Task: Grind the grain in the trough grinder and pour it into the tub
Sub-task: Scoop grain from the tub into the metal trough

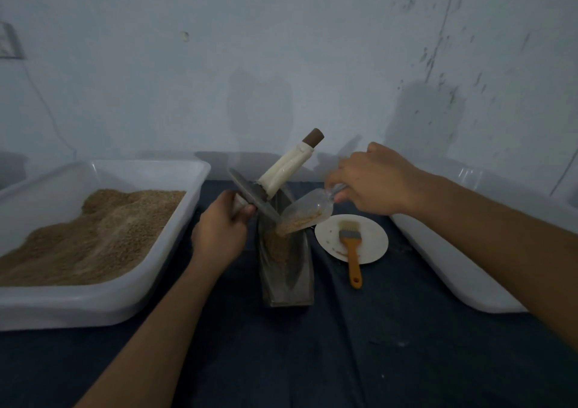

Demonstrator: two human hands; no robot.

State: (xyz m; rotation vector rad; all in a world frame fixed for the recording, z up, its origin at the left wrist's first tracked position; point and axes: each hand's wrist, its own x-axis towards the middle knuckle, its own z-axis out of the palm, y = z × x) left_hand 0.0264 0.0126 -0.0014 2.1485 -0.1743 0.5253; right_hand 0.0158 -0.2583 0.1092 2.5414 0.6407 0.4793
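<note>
A narrow metal trough grinder (297, 282) stands in the middle of the dark cloth, with brown grain lying in its channel. My left hand (219, 232) grips one handle of the grinding wheel (250, 198). The wheel is lifted and tilted off the trough, its other cream handle (287, 167) pointing up to the right. My right hand (372, 179) holds a clear plastic scoop (309, 210) tipped down over the trough, and grain spills from its mouth into the channel. A white tub (156, 270) on the left holds a heap of grain (93, 235).
A white plate (372, 229) right of the trough carries an orange-handled brush (353, 251), whose handle overhangs the rim. A second white tub (453, 267) lies at the right, partly behind my right forearm. A pale wall rises just behind the table.
</note>
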